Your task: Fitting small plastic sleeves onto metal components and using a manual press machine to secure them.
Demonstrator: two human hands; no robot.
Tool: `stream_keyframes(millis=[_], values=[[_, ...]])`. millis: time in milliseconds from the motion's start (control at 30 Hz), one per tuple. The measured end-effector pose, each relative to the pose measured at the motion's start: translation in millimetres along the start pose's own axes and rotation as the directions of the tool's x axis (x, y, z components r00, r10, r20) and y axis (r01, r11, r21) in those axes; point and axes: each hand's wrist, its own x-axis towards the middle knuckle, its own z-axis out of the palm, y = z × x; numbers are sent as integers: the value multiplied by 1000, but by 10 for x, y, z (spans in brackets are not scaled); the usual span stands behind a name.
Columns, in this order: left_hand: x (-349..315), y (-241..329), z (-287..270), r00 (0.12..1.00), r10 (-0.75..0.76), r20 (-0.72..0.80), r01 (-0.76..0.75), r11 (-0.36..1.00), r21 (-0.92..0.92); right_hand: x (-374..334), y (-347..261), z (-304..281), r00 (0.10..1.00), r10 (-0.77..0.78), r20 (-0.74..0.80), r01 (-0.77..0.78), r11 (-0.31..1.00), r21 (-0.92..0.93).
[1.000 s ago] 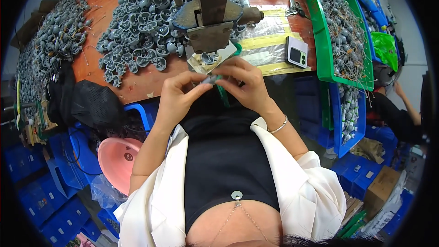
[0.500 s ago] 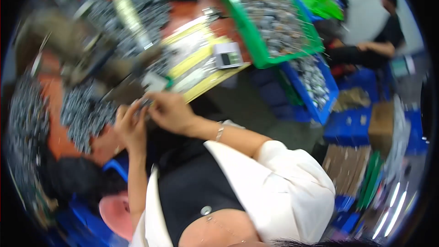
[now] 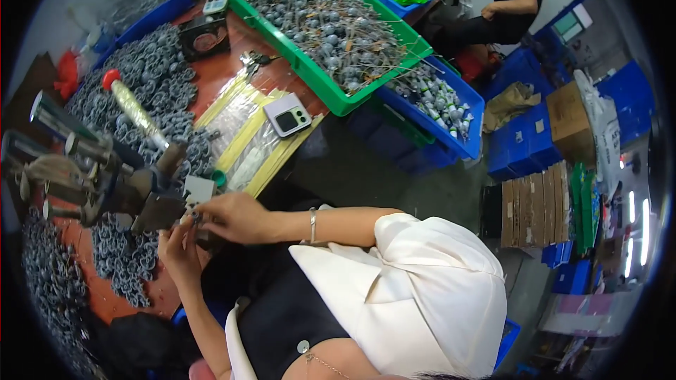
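My left hand (image 3: 179, 257) and my right hand (image 3: 239, 219) meet at the front of a metal hand press (image 3: 120, 190). Between their fingertips is a small dark grey part (image 3: 196, 218), pinched by the right and touched by the left; its kind is too small to make out. The press lever (image 3: 137, 109) has a red knob and a wrapped shaft. Just beyond my fingers sit a pale block (image 3: 199, 188) and a small green ring (image 3: 219, 178). Loose grey ring-shaped parts (image 3: 127, 257) lie in a heap left of my left hand.
A larger grey heap (image 3: 158, 74) covers the far table. A phone (image 3: 287, 115) lies on a yellow-edged clear sheet (image 3: 246, 162), with keys (image 3: 253, 63) beyond. A green crate (image 3: 338, 102) and a blue crate (image 3: 473, 137) hold parts. Another person (image 3: 517, 0) is at far right.
The view has swung, so the table and crates now appear farther left and sharper. My hands stay together by the press with the small part between the fingertips.
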Motion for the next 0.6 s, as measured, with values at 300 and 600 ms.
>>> stream_keyframes(millis=[300, 600], values=[[-80, 297, 135, 977, -121, -178, 133, 990, 54, 1271, 246, -772, 988, 154, -23, -105, 767, 633], [-102, 331, 145, 958, -220, -185, 230, 972, 37, 1753, -919, -985, 977, -195, -88, 208, 761, 615]])
